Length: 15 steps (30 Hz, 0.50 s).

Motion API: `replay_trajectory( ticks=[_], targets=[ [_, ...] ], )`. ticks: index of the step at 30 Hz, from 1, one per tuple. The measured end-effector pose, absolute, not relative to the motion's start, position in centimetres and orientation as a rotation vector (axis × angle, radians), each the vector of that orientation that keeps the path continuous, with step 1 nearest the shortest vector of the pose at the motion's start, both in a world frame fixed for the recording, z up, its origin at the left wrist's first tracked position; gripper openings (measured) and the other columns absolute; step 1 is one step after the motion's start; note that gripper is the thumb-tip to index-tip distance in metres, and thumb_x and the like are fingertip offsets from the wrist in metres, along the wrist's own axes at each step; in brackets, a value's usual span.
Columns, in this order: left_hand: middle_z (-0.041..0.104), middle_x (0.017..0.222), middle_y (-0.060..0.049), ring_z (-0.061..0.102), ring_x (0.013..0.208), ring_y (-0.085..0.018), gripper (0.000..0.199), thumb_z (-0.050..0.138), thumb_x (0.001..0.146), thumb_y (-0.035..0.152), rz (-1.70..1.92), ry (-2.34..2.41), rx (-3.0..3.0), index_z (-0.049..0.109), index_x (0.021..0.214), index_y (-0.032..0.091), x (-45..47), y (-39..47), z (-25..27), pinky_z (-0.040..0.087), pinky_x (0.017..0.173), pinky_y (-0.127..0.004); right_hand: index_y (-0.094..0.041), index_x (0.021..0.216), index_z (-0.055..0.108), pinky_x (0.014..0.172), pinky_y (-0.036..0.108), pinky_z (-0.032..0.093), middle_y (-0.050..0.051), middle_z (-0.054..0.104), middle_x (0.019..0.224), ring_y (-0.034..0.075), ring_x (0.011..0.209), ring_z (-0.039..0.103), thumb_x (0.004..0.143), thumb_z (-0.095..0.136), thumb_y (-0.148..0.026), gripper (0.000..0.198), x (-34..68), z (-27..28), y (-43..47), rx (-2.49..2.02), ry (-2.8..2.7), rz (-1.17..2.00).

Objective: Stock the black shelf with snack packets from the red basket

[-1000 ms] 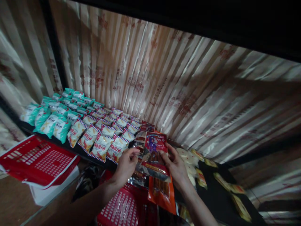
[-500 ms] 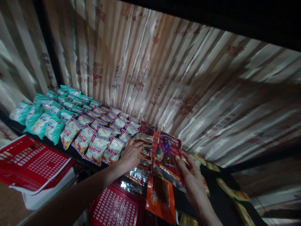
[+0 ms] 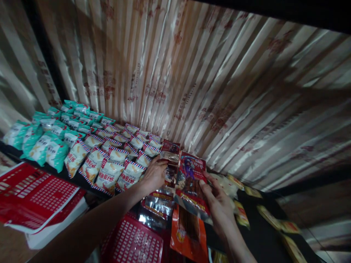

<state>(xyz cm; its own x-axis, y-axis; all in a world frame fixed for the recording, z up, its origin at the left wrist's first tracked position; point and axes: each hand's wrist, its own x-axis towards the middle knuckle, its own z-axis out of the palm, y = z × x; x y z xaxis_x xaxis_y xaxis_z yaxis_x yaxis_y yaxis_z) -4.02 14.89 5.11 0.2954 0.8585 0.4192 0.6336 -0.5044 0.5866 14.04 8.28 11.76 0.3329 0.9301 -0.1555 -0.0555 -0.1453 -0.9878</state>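
Rows of teal and red-striped snack bags (image 3: 90, 146) already fill the black shelf (image 3: 255, 233). Right hand (image 3: 219, 208) grasps a dark red foil packet (image 3: 192, 182); left hand (image 3: 155, 175) presses the shelved red packets (image 3: 170, 153), fingers loose; more wait below.

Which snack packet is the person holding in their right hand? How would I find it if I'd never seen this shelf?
Find the dark shelf in front of the striped curtain, with rows of teal bags and white bags. Just right of those rows, the right hand holds a red packet. Unlike its neighbours, it stands tilted up and shows a purple figure.
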Motion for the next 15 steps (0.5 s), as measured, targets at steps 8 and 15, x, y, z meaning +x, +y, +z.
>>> replay_trajectory(
  ticks=[8, 15],
  targets=[
    [0.068, 0.108, -0.004, 0.057, 0.107, -0.013, 0.037, 0.038, 0.073, 0.001, 1.088, 1.21, 2.213, 0.069, 0.085, 0.018, -4.0, 16.7, 4.6, 0.027, 0.111, -0.034, -0.025, 0.128, 0.044, 0.057, 0.03, 0.054, -0.002, 0.068, 0.07, 0.02, 0.066, 0.065, 0.06, 0.073, -0.046, 0.077, 14.3, 11.0, 9.4, -1.433, -0.986, 1.138],
    [0.066, 0.11, 0.001, 0.054, 0.112, -0.012, 0.037, 0.037, 0.073, 0.002, 1.226, 1.228, 1.86, 0.069, 0.075, 0.022, -5.4, 15.5, 4.2, 0.039, 0.102, -0.03, -0.023, 0.129, 0.04, 0.064, 0.035, 0.054, 0.002, 0.071, 0.079, 0.022, 0.07, 0.066, 0.068, 0.065, -0.048, 0.071, 13.7, 11.3, 11.6, -1.464, -1.253, 1.124]
  ],
)
